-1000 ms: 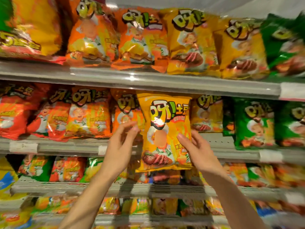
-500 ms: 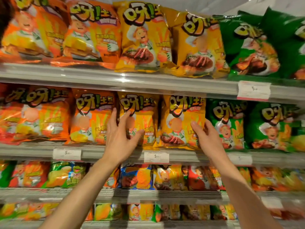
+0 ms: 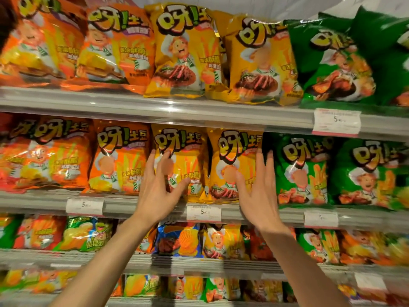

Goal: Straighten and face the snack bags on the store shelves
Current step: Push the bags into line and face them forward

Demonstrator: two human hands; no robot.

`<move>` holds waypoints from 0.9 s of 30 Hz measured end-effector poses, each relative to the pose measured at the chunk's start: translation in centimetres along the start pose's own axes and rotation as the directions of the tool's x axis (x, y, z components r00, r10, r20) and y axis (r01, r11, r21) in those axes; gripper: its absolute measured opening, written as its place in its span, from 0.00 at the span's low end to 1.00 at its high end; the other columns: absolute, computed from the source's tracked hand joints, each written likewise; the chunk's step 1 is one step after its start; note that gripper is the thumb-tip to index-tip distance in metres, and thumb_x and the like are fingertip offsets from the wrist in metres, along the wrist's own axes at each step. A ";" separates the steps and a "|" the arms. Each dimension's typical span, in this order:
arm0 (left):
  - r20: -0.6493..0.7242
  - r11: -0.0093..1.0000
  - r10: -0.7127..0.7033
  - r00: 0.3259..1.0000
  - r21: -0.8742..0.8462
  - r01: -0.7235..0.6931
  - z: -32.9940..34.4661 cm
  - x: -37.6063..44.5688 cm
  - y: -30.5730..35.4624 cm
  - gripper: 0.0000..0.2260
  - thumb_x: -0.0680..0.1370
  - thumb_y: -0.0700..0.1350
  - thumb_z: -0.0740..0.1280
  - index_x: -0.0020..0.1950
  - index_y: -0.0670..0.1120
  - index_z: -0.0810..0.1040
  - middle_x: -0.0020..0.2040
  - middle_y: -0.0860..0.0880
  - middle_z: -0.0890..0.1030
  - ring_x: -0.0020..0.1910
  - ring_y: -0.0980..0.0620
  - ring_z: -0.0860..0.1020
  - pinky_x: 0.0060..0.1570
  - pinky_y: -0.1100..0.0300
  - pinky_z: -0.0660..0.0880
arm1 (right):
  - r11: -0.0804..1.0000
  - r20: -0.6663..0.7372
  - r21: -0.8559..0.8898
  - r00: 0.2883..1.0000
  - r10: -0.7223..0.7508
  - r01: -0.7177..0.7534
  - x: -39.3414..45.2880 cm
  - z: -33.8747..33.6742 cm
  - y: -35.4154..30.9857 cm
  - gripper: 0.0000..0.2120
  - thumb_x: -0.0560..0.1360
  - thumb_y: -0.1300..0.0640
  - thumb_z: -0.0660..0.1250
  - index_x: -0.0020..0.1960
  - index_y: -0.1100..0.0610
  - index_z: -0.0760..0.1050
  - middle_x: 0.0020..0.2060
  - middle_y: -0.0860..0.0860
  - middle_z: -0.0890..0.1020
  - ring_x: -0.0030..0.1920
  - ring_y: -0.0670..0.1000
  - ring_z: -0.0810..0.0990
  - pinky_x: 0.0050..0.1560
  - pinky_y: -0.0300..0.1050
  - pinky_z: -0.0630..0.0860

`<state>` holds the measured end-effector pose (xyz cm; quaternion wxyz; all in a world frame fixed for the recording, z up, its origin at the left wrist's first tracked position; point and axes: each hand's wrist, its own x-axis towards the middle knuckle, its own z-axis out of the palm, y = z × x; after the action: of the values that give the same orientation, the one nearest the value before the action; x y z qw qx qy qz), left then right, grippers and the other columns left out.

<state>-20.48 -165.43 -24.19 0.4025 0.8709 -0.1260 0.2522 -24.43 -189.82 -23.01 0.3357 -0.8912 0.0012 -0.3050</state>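
- You have a white price tag (image 3: 336, 121) clipped on the upper rail at right.
- Along the middle rail you see three more tags: left (image 3: 84, 206), centre (image 3: 203, 212), right (image 3: 321, 218).
- A pale wall (image 3: 276, 6) shows above.

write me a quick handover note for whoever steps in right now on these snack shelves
Left hand: open, fingers spread over the front of the left yellow bag on the middle shelf.
Right hand: open, fingers spread at the right edge of the right yellow bag, next to the green bag; contact is not clear.
Done: both yellow bags stand upright, faces forward.
Left: on the top shelf the yellow bags overlap and lean, and the green bags tilt. The lower rows are too blurred to judge.
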 end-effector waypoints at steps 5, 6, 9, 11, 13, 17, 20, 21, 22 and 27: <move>-0.008 1.000 -0.010 1.000 0.011 0.010 0.2 -0.2 0.1 0.40 0.74 0.71 0.61 0.82 0.62 0.52 0.84 0.50 0.46 0.82 0.45 0.51 0.74 0.40 0.60 | 0.962 0.035 -0.271 0.999 -0.024 0.033 0.0 1.6 -0.5 0.45 0.75 0.24 0.50 0.82 0.45 0.36 0.82 0.52 0.37 0.81 0.53 0.37 0.79 0.53 0.48; -0.009 1.000 -0.008 1.000 0.010 0.008 0.2 -0.2 0.1 0.40 0.73 0.72 0.60 0.82 0.62 0.51 0.84 0.50 0.46 0.82 0.45 0.51 0.74 0.40 0.61 | 0.962 0.019 -0.274 1.000 -0.012 0.017 0.0 1.7 -0.4 0.45 0.75 0.24 0.50 0.82 0.45 0.37 0.82 0.52 0.38 0.82 0.54 0.39 0.79 0.54 0.50; 0.013 0.999 -0.028 1.000 0.030 0.028 0.3 -0.2 0.0 0.40 0.74 0.72 0.59 0.82 0.63 0.49 0.84 0.51 0.45 0.82 0.45 0.50 0.75 0.38 0.61 | 0.959 -0.028 -0.284 1.000 -0.006 -0.002 0.1 2.2 -0.4 0.44 0.76 0.24 0.51 0.82 0.46 0.41 0.82 0.55 0.42 0.82 0.57 0.42 0.79 0.58 0.52; 0.031 0.998 -0.042 0.999 0.040 0.040 0.2 -0.1 0.2 0.39 0.75 0.71 0.61 0.81 0.64 0.48 0.84 0.52 0.44 0.83 0.44 0.50 0.75 0.35 0.61 | 0.951 -0.032 -0.309 0.999 -0.009 -0.001 0.4 2.3 -0.7 0.45 0.76 0.24 0.50 0.82 0.47 0.40 0.82 0.56 0.41 0.82 0.59 0.40 0.80 0.59 0.48; 0.054 0.998 -0.043 0.998 0.039 0.041 0.0 0.0 0.4 0.38 0.77 0.70 0.63 0.81 0.64 0.48 0.84 0.53 0.43 0.83 0.45 0.49 0.75 0.35 0.61 | 0.950 0.003 -0.312 1.000 0.000 0.001 0.5 1.8 -0.8 0.46 0.75 0.23 0.50 0.82 0.46 0.37 0.82 0.56 0.37 0.81 0.58 0.36 0.80 0.58 0.43; 0.086 0.999 -0.034 0.996 -0.032 0.037 -1.2 -0.2 0.4 0.38 0.77 0.65 0.67 0.82 0.63 0.52 0.84 0.53 0.46 0.83 0.50 0.48 0.77 0.42 0.57 | 0.996 0.074 -0.089 0.997 0.031 -0.025 -0.7 0.1 -0.8 0.46 0.75 0.26 0.56 0.82 0.44 0.38 0.80 0.47 0.32 0.80 0.48 0.32 0.81 0.54 0.42; 0.033 0.995 -0.036 0.999 -0.091 0.038 -2.3 -0.9 0.4 0.33 0.79 0.60 0.69 0.81 0.58 0.60 0.82 0.50 0.60 0.80 0.51 0.58 0.77 0.45 0.61 | 0.984 0.144 0.113 0.982 0.123 -0.140 -2.5 -1.2 -1.3 0.45 0.76 0.31 0.62 0.82 0.42 0.40 0.80 0.40 0.34 0.79 0.42 0.34 0.79 0.47 0.43; 0.005 0.993 -0.043 0.999 -0.114 0.043 -2.6 -1.3 0.4 0.31 0.79 0.58 0.69 0.79 0.56 0.63 0.79 0.50 0.65 0.77 0.51 0.63 0.75 0.46 0.65 | 0.974 0.153 0.146 0.976 0.152 -0.175 -3.1 -1.5 -1.4 0.44 0.76 0.33 0.64 0.82 0.41 0.42 0.80 0.39 0.36 0.80 0.41 0.36 0.77 0.45 0.44; -0.026 0.989 -0.053 0.998 -0.142 0.048 -2.9 -1.9 0.4 0.28 0.79 0.57 0.70 0.77 0.54 0.65 0.75 0.51 0.69 0.74 0.52 0.68 0.72 0.48 0.68 | 0.964 0.137 0.181 0.976 0.169 -0.193 -3.8 -1.6 -1.3 0.42 0.77 0.35 0.65 0.82 0.41 0.46 0.81 0.38 0.40 0.80 0.41 0.40 0.76 0.43 0.46; -0.080 0.932 -0.190 0.979 -0.329 0.154 -4.1 -6.5 0.0 0.15 0.81 0.51 0.69 0.67 0.54 0.74 0.61 0.57 0.80 0.60 0.60 0.78 0.59 0.62 0.74 | 0.869 0.032 0.432 0.967 0.255 -0.243 -7.8 -0.9 -0.4 0.14 0.79 0.50 0.70 0.63 0.47 0.75 0.63 0.48 0.78 0.60 0.43 0.78 0.60 0.38 0.75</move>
<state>-27.34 -162.21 -25.43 0.5655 0.7863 -0.0662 0.2399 -31.31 -188.38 -26.46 0.5612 -0.7828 0.0526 -0.2636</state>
